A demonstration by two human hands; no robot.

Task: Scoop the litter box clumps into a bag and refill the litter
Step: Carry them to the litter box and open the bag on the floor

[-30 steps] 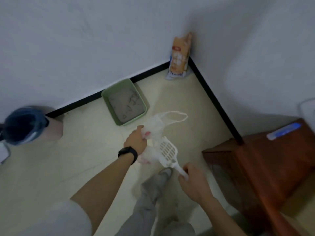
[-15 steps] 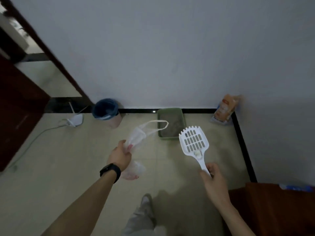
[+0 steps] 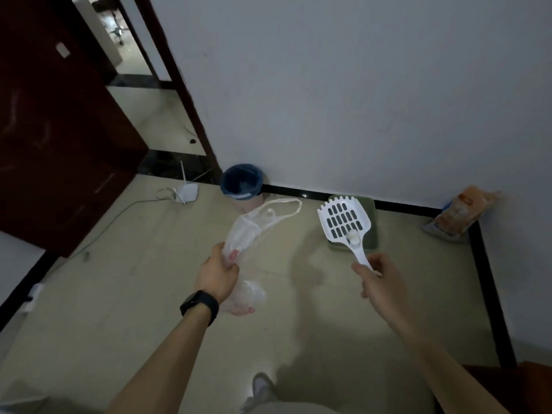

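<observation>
Since a second ago your hands have drawn apart: the scoop [image 3: 343, 219], which then lay against the bag [image 3: 243, 234], now stands clear of it to the right, head up.

Nearest you, your left hand [image 3: 216, 274] is clenched round the middle of the bag, with the thin film bunched in the fist. Its handle loops trail upward and the rest hangs below. Expect it to be nearly weightless, limp and a little slippery, so it will likely collapse shut. Take it by the loops or the rim to keep the mouth open.

Your right hand [image 3: 378, 282] has its fingers wrapped round the very end of the scoop's handle. The scoop looks like stiff, light plastic. A grip nearer the neck should give more control under load. A small pale lump sits at the neck, and what it is cannot be told.

Beyond, the green litter box [image 3: 373, 234] sits on the floor against the wall, half hidden behind the scoop head. Farther right, the orange litter sack [image 3: 461, 213] leans in the corner. It is soft-sided and probably the heaviest item, so use both hands.
</observation>
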